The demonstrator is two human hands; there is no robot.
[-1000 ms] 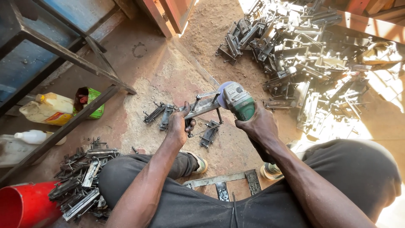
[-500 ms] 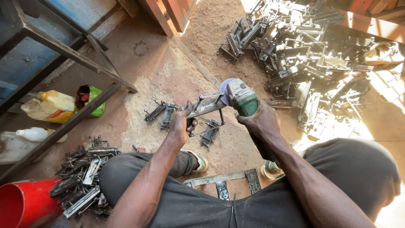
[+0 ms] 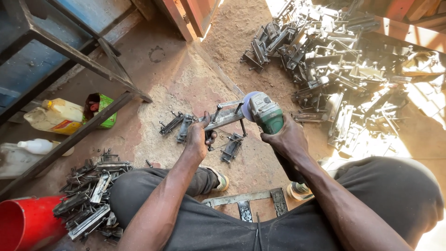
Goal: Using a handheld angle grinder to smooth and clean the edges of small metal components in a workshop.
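Observation:
My left hand [image 3: 199, 137] grips a grey metal bracket piece [image 3: 226, 116] with welded rods, holding it above the sandy concrete floor. In my right hand [image 3: 285, 138] is a green angle grinder [image 3: 265, 113]; its disc sits against the right end of the bracket. Both arms reach out over my knees in dark trousers. Below the held piece, a few similar brackets [image 3: 179, 125] lie on the floor, one [image 3: 231, 148] just under my left hand.
A large heap of metal brackets [image 3: 334, 60] fills the upper right. A smaller pile [image 3: 90, 200] lies by my left knee beside a red bucket [image 3: 23, 225]. Plastic bottles [image 3: 58, 116] and a green container sit under a metal frame [image 3: 93, 65] at left. A flat steel angle [image 3: 246, 200] lies between my feet.
The view has shifted slightly. The bracket and grinder stay together in my hands, with the grinder disc nudged along the bracket's right end.

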